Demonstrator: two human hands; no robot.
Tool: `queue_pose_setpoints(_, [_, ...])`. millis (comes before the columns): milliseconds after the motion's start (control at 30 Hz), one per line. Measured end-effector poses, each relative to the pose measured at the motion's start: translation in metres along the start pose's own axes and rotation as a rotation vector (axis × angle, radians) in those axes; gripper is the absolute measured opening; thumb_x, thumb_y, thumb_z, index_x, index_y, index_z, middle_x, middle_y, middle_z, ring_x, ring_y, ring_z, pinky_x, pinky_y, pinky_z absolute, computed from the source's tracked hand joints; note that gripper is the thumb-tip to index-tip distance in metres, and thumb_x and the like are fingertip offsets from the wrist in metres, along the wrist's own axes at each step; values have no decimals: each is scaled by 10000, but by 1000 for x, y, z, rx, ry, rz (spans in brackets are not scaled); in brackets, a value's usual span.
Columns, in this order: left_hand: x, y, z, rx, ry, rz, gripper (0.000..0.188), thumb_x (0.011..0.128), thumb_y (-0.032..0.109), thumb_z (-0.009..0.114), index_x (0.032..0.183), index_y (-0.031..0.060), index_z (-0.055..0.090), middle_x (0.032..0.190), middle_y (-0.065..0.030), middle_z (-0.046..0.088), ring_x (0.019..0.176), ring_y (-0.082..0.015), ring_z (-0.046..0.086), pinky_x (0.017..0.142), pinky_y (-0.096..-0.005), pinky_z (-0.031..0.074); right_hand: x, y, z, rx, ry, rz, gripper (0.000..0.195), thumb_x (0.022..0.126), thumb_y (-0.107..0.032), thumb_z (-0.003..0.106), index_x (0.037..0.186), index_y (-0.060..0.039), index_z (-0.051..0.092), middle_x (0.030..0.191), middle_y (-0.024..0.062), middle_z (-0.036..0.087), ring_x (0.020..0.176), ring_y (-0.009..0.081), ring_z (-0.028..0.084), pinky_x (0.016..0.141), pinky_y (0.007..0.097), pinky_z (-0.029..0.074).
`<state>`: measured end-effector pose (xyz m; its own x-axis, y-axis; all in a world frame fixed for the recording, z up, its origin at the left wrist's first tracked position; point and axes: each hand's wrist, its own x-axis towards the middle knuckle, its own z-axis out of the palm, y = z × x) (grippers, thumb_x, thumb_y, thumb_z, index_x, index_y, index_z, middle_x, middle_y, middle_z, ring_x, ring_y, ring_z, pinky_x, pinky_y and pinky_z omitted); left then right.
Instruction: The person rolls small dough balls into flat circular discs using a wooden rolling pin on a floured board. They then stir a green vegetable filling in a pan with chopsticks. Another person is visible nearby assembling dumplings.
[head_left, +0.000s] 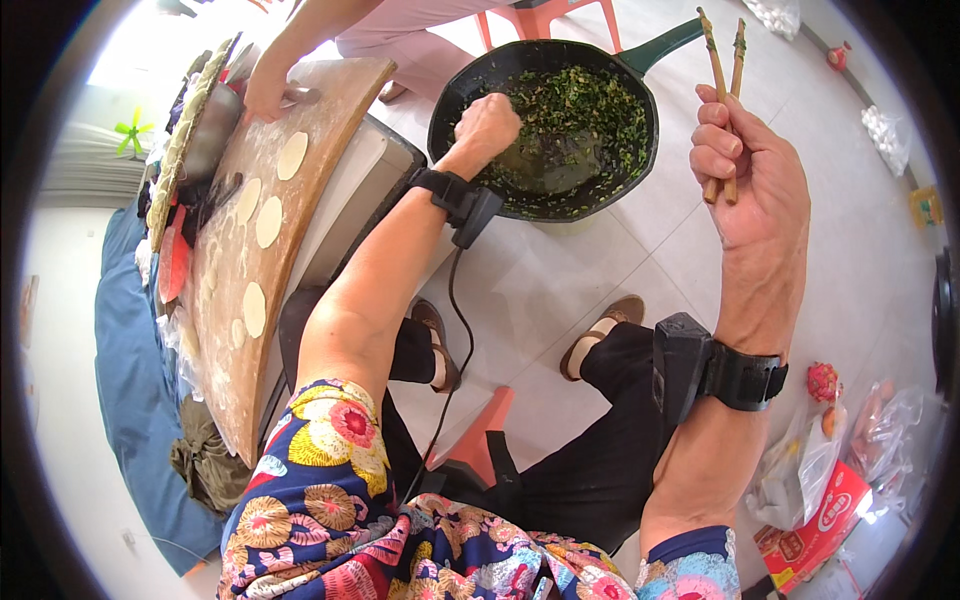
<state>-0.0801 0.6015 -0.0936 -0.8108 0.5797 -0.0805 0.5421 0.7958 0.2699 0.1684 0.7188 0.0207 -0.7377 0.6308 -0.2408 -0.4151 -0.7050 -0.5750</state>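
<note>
A dark wok-like pan (541, 214) with a green handle holds chopped green filling (600, 97) with liquid pooled near its lower part. Over the pan's left side is my left hand (487, 129), its fingers curled; whether it pinches anything is hidden. My right hand (750, 161), raised to the right of the pan, grips a pair of wooden chopsticks (716, 64), tips up, with green bits stuck near the tips. On the floured wooden board (289, 112) at the left lie several flat round dough wrappers (268, 222).
A co-worker's hand (266, 90) is at the board's far end, by a metal object. A woven tray (169, 180) and a red scoop (174, 259) sit along the board's left side. Plastic bags (799, 480) and a red box (817, 525) lie at the lower right.
</note>
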Motion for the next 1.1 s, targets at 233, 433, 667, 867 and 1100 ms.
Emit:
queue_pose_setpoints(233, [18,14,27,-81,-304,-100,245,836,121,509,926,-29,681,869,-186,690,851,-333,679,798,-413,516,4,4,-4,22,-34,-4,203,931,-51,487,1047,116,478,753,76,509,553,87,446,437,210,353])
queue_pose_setpoints(433, [26,55,46,-102,-231,59,290,830,136,532,1031,-30,657,1096,-251,624,1043,-414,594,874,-450,485,4,6,-1,-15,-14,-5,205,932,-52,486,1045,120,475,754,72,506,553,85,447,439,210,351])
queue_pose_setpoints(667, [18,48,28,-94,-194,-52,315,835,171,543,1069,-11,650,1139,-218,619,1081,-374,591,914,-433,477,5,6,-3,1,-43,7,205,932,-44,486,1048,124,470,757,71,503,555,83,448,439,209,350])
queue_pose_setpoints(867, [35,16,19,-76,-185,-91,316,831,151,532,1073,-16,647,1148,-243,607,1104,-380,575,912,-443,472,4,5,-2,-5,-29,-3,209,943,-57,476,1049,122,469,762,74,504,557,84,448,439,209,349])
queue_pose_setpoints(1100, [36,34,27,-10,-218,81,346,817,153,517,1079,-44,628,1132,-273,601,1082,-423,572,908,-466,467,5,8,0,-8,-49,2,201,938,-53,473,1037,121,472,768,80,508,561,86,450,442,209,351])
